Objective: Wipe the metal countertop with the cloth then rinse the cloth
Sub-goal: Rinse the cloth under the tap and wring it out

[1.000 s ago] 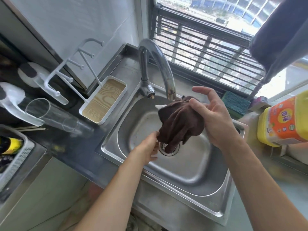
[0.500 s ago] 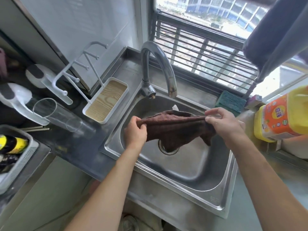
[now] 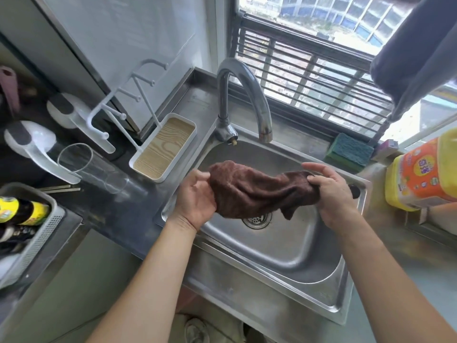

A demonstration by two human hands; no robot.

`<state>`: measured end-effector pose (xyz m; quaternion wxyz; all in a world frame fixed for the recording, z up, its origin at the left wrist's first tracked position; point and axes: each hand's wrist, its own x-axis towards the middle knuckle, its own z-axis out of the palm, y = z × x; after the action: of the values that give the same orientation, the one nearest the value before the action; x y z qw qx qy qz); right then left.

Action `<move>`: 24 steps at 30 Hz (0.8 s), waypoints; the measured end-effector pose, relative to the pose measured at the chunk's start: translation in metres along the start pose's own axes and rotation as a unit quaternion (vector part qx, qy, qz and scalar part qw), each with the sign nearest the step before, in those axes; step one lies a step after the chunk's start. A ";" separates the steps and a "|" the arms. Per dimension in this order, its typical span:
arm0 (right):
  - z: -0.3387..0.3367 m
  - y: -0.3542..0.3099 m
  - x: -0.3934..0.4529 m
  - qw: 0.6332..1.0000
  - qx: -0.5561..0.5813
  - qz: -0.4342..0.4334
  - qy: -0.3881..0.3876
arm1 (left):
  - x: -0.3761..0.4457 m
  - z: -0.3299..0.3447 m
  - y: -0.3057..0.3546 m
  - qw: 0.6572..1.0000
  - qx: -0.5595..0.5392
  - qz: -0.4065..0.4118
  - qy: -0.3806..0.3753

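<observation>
At the far left a grey basket [image 3: 37, 233] holds a dark bottle with a yellow label [image 3: 19, 211], and beside it a clear glass [image 3: 86, 167] lies on its side on the dark counter. Next comes a white rack [image 3: 123, 107] standing in a white tray with a wood-grain floor [image 3: 164, 147], just beside the sink's rim.

The left hand [image 3: 195, 196] grips the left end of the brown cloth [image 3: 252, 191], its fingers curled round the bunched fabric. A second ago this hand reached up from below to a cloth hanging in a clump; half a second ago it pinched a top corner. Now the cloth is stretched between both hands above the steel sink [image 3: 272, 248], lower in the basin than before and gathered more like a rope, its loose folds sagging over the drain [image 3: 257, 219]. The tap [image 3: 247, 95] arches over the basin behind it; whether water runs I cannot tell.

The right hand [image 3: 331, 194] holds the other end, thumb and fingers closed round it, a dark tip of cloth poking out past the hand.

Further right a green sponge [image 3: 351, 152] rests on the ledge near the window, then a yellow and orange container [image 3: 422, 177].
</observation>
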<state>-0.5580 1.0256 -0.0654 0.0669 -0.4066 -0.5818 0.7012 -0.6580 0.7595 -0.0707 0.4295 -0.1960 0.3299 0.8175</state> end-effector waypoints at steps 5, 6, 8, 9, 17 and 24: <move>0.008 0.010 0.006 1.000 0.015 0.011 0.000 | 0.015 0.015 -0.020 0.959 0.259 -0.047 0.107; 0.009 0.012 0.008 1.000 0.011 0.006 0.005 | 0.022 0.011 -0.023 0.912 0.370 -0.052 0.172; 0.010 0.015 0.010 1.000 -0.008 -0.002 0.016 | 0.029 -0.004 -0.026 0.825 0.497 -0.075 0.259; 0.011 0.015 0.011 1.000 -0.019 -0.005 0.020 | 0.028 -0.006 -0.026 0.817 0.502 -0.088 0.269; 0.031 0.031 0.021 0.988 -0.154 -0.031 -0.007 | 0.034 0.012 -0.013 0.736 0.623 -0.019 0.263; 0.027 0.044 0.032 0.967 -0.252 -0.017 0.041 | 0.025 0.000 -0.011 0.628 0.672 0.227 0.322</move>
<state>-0.5800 1.0101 -0.1195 -0.0022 -0.4283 -0.7437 0.5133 -0.6633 0.7784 -0.0901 0.1094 -0.0227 0.9387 0.3260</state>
